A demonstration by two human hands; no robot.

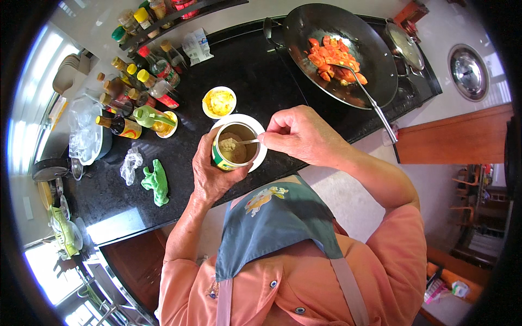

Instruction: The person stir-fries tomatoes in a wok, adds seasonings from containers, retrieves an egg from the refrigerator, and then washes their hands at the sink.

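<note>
My left hand (pixel 212 171) grips an open cylindrical can (pixel 223 159) with a green and yellow label, tilted so that its inside shows. Pale powder (pixel 234 151) lies in it. Between the thumb and fingers of my right hand (pixel 301 136) is the handle of a small spoon (pixel 248 142), whose bowl, heaped with powder, is inside the can. Under the can is a white plate (pixel 261 157), partly hidden. Just beyond stands a white bowl (pixel 219 102) of yellow food, perhaps egg. To the right, a black wok (pixel 375 61) holds cut tomatoes (pixel 332 57) and a metal spatula (pixel 373 102).
Several sauce bottles (pixel 122 127) and a green-topped container (pixel 149 117) stand at the left of the black counter (pixel 253 73). Nearer lie a green cloth (pixel 157 183) and a crumpled plastic bag (pixel 131 165). The spatula's handle juts over the counter's front edge. A lid (pixel 404 45) leans behind the wok.
</note>
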